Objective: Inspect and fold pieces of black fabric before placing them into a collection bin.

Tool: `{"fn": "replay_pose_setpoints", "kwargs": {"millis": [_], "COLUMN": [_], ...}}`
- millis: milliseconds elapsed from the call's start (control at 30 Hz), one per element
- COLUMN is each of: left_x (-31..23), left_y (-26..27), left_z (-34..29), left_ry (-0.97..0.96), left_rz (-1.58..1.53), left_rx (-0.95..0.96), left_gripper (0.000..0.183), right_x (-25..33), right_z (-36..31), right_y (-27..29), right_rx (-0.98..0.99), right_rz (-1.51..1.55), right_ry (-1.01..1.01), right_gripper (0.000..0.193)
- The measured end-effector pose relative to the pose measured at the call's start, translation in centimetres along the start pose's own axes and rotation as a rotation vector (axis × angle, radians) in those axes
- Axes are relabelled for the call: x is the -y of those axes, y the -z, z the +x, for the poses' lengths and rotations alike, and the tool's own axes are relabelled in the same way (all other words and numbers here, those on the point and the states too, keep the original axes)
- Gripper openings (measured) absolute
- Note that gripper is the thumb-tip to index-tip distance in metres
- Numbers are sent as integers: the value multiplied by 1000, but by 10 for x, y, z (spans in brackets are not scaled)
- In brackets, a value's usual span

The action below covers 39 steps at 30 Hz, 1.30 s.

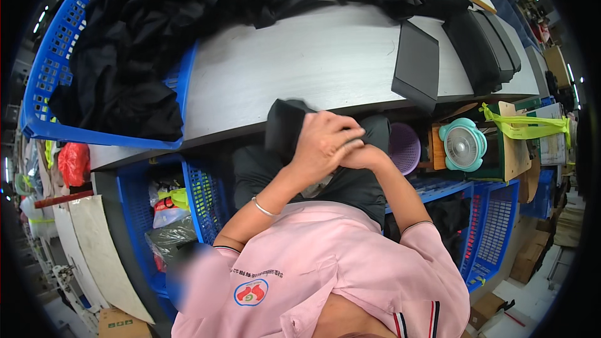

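Note:
My left hand [322, 141] and my right hand [360, 155] meet just below the edge of the grey table [300, 69], over my lap. Together they grip a small folded black cloth piece [285, 126], which sticks up to the left of my left hand. My right hand is mostly hidden behind the left one. A thin silver bangle [263, 208] sits on my left wrist. I wear a pink shirt and dark trousers.
A blue basket [50, 69] piled with black cloth stands on the table's left. Flat black boxes [416, 62] and black pouches [485, 44] lie at the right. Under the table are blue crates [200, 194], a purple basket [405, 147] and a teal fan [463, 144].

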<state>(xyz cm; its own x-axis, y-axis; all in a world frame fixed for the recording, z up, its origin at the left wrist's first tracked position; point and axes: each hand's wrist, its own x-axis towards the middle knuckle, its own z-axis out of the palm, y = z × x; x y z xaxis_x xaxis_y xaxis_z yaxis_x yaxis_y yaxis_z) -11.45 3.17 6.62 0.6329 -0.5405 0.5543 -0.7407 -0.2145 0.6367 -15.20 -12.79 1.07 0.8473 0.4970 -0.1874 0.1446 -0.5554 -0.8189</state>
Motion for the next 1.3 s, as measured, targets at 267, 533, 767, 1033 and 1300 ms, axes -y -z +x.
{"fn": "replay_pose_setpoints", "kwargs": {"millis": [267, 533, 767, 1033, 1300], "left_x": [-15, -26, -34, -45, 32], "left_y": [-8, -22, -30, -29, -14], "left_z": [-13, -19, -35, -45, 8], "left_ry": [-21, -24, 52, 116, 708], "left_rz": [-135, -261, -403, -607, -436], "left_rx": [102, 147, 175, 265, -414], "left_gripper": [22, 24, 28, 26, 28], "right_x": [-46, -34, -15, 0, -11], "right_z": [44, 67, 81, 73, 102], "right_y": [-43, -25, -25, -16, -45], "right_rx": [-217, -496, -748, -706, -1099], "right_rz": [1107, 1252, 1362, 1629, 837], "right_ry": [228, 111, 9, -34, -11], "right_gripper": [44, 46, 47, 28, 14]}}
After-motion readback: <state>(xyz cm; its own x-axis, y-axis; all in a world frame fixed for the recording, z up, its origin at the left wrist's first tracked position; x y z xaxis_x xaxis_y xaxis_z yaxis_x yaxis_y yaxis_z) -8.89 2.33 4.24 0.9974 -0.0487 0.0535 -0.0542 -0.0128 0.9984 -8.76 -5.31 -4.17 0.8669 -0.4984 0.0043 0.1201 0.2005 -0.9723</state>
